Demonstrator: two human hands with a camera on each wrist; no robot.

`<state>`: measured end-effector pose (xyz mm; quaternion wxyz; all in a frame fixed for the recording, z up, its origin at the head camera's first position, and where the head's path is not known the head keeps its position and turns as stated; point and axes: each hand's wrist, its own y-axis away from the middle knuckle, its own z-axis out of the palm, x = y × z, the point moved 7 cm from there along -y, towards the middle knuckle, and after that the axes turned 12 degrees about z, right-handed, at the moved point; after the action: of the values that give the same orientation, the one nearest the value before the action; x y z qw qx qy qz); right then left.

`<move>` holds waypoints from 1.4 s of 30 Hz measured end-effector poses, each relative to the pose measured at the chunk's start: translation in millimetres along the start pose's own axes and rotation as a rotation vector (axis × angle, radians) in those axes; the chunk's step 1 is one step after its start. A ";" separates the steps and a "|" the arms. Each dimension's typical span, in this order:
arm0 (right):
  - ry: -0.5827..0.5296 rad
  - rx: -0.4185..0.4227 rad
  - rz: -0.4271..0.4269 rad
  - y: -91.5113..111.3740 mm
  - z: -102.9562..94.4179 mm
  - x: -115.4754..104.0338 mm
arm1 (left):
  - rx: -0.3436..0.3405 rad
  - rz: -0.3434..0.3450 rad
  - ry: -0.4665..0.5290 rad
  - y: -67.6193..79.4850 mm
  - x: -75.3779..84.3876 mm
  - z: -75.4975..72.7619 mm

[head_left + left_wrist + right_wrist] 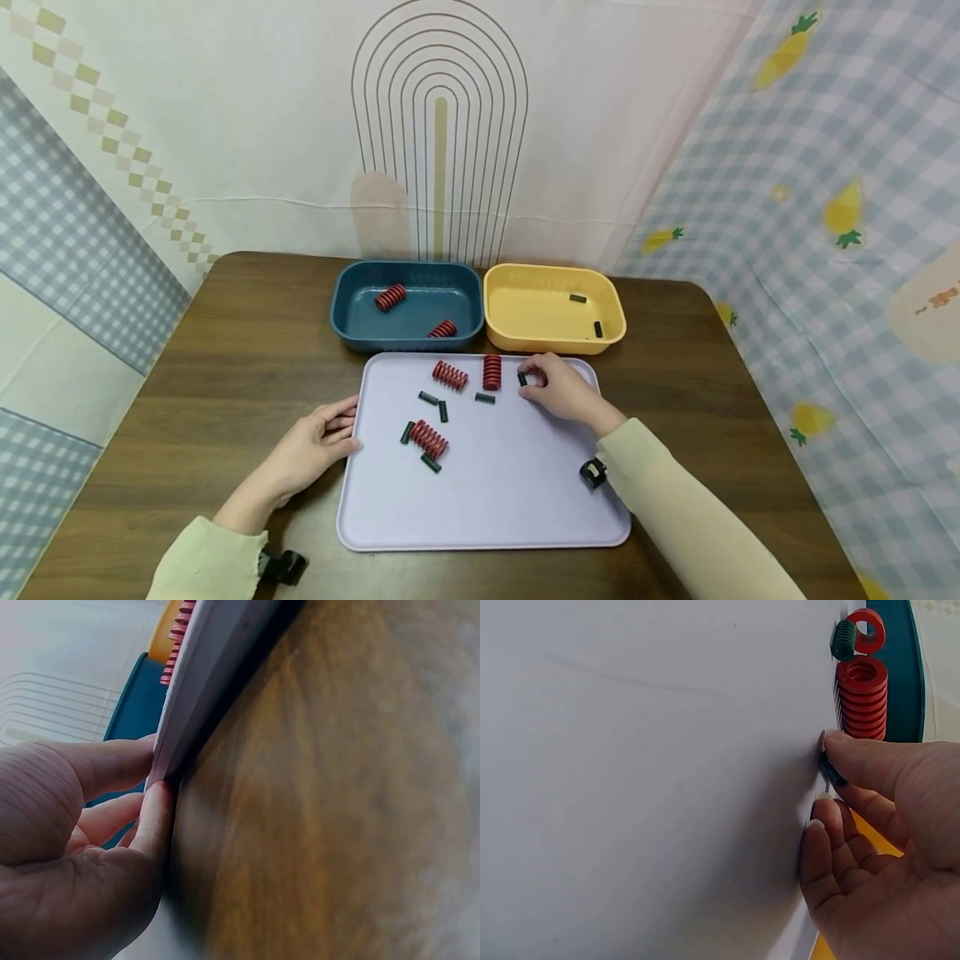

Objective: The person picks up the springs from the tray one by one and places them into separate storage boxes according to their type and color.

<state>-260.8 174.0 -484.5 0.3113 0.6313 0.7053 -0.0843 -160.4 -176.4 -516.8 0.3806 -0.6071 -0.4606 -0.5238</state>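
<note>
My right hand [558, 390] pinches a small dark green spring [522, 379] between thumb and fingertips, low over the lilac tray's [525, 500] far right part. The right wrist view shows this spring [832, 771] partly hidden by the thumb. My left hand [311, 446] rests thumb and fingertips against the tray's left rim, its fingers loosely bent. On the tray lie three red springs, one upright-looking red spring [492, 372] nearest my right hand, another red spring [450, 376] left of it, and a third red spring [429, 438]. Several small green springs [485, 398] lie among them.
Behind the tray stand a dark blue bin [352, 312] with two red springs [391, 297] and a yellow bin [517, 317] with two small green springs [577, 298]. The bins sit side by side on the brown wooden table [187, 375]. Patterned cloth hangs behind and beside it.
</note>
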 end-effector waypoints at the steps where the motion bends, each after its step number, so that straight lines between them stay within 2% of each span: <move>1: 0.001 -0.001 0.003 -0.1 0.1 0.4 | -0.001 0.000 0.000 -0.1 0.3 0.3; 14: 0.000 0.026 0.014 -1.2 3.7 7.5 | 0.001 -0.009 0.001 -0.1 1.7 1.5; 23: -0.060 0.047 -0.011 5.4 -0.7 3.0 | 0.003 -0.003 0.004 -0.4 0.5 1.3; 27: -0.081 0.075 -0.039 10.8 -8.0 -3.9 | 0.001 0.000 0.009 -0.3 0.0 1.0; 35: -0.145 0.201 -0.114 18.1 -29.6 -15.3 | -0.001 -0.012 0.020 0.4 -0.5 0.1; 42: -0.237 0.281 -0.106 15.8 -51.4 -12.9 | -0.003 -0.001 0.024 0.1 0.2 -0.5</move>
<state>-262.9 192.4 -432.5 0.2960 0.6164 0.6771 -0.2721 -160.5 -176.9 -516.5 0.3852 -0.6011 -0.4553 -0.5320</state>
